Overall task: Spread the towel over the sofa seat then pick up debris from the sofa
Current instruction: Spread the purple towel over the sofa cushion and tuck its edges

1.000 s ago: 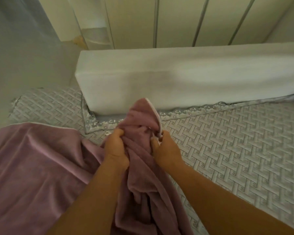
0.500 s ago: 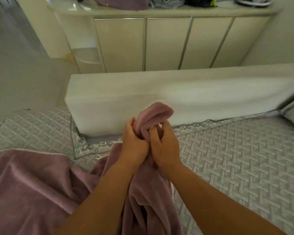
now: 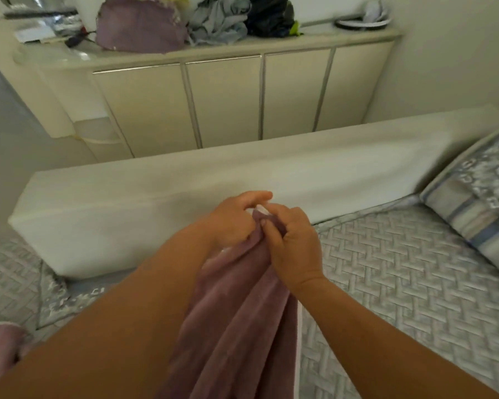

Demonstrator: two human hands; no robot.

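Lifted higher than a second ago, the towel (image 3: pixel 236 318) now hangs in a long bunched column from your two hands, which have come together at its top edge in front of the white sofa back (image 3: pixel 156 203). Your left hand (image 3: pixel 231 223) is curled round the mauve cloth at its top, and your right hand (image 3: pixel 294 243) pinches the fold just beside it, the two touching. A pale hem shows between your fingers. Your view has also tipped up: the cream cabinet (image 3: pixel 222 102) beyond the sofa is now in full sight, with heaped clothes (image 3: pixel 185 21) on its top.

Most of the towel is off the quilted sofa seat (image 3: pixel 401 283), with a small part lying at the near left corner. A patterned cushion (image 3: pixel 478 197) rests at the far right end of the seat.

By the look of it, you have found an edge and are set to draw your hands apart to open the cloth. Spreading is not yet done, and no debris can be made out on the seat.
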